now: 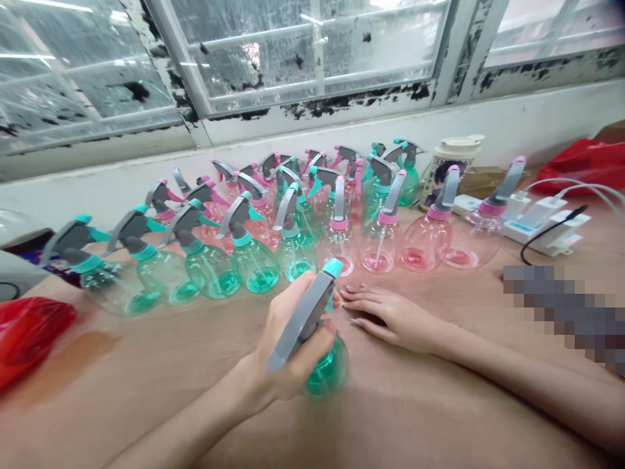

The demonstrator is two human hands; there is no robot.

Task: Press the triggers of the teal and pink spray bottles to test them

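My left hand (pixel 288 345) is wrapped round the neck and trigger of a green spray bottle (pixel 328 371) with a grey head and a teal nozzle. The bottle's neck is mostly hidden behind the fingers. To the right of it, my right hand (pixel 385 316) lies palm down on the tabletop with its fingers stretched out, holding nothing. Just beyond both hands stand rows of spray bottles: green ones (pixel 256 264) with teal collars on the left, clear pink ones (pixel 424 241) with pink collars on the right. More of both colours are crowded behind them.
A lidded cup (pixel 449 169) and a white power strip (pixel 547 228) with plugs and cables stand at the right. Red plastic bags lie at the left edge (pixel 34 332) and far right (pixel 586 163). A windowed wall (pixel 312 52) bounds the wooden table (pixel 161 365).
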